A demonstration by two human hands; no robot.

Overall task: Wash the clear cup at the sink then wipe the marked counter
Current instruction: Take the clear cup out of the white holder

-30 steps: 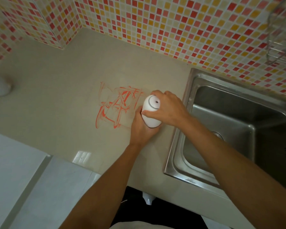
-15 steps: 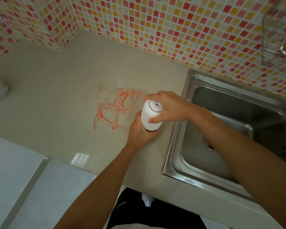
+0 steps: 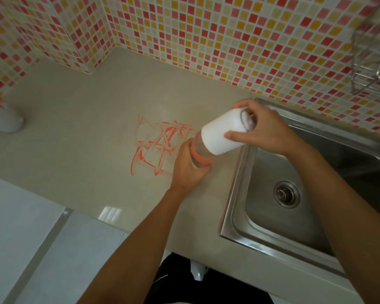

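Clear cup (image 3: 199, 153), orange band round it, tilted above the counter (image 3: 79, 154) just left of the sink (image 3: 235, 194); left hand (image 3: 189, 166) clamped round its lower end. White sleeve (image 3: 223, 134) covers the upper part, right hand (image 3: 266, 130) gripping it, fingers closed. Orange marker scribble (image 3: 157, 145) on the counter beside the cup. Mosaic-tiled wall (image 3: 206, 36) behind.

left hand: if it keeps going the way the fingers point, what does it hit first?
The left hand grips the clear cup, pointing up-right toward the white lid held by the right hand. The lid comes first, probably; depth is unclear.
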